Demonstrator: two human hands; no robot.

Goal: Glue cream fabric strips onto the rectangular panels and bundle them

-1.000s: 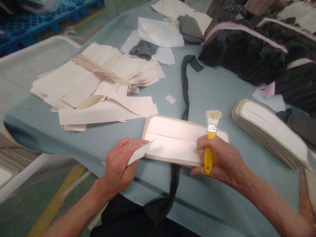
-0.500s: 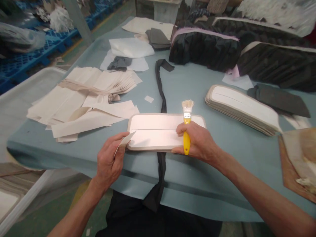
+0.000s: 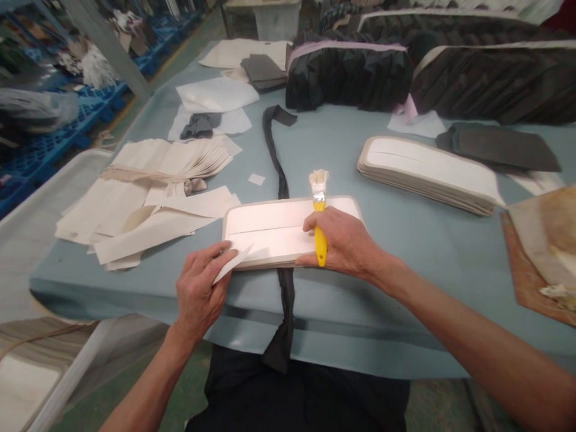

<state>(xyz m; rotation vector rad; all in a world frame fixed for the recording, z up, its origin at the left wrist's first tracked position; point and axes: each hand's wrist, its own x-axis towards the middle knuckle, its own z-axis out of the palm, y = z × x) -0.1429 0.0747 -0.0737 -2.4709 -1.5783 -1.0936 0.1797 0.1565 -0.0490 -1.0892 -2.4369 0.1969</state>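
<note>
In front of me lies a stack of white rounded panels with beige edges, set across a black fabric strip. My right hand grips a yellow-handled paintbrush, bristles pointing up, and rests on the stack's right part with the thumb at its front edge. At the stack's front left corner is my left hand, closed on a small piece of white paper that sticks out between the fingers over the top panel. The fingertips touch or nearly touch the stack's corner.
On the left lie fanned beige sheets. A second panel stack sits to the right, near a stained brown board. Bundled black fabric lines the back. A white bin stands beyond the table's left edge.
The view has shifted slightly, so most things appear moved left. Both hands keep their holds on the paper and the paintbrush; the paper's tip now lies a bit further over the panel.
</note>
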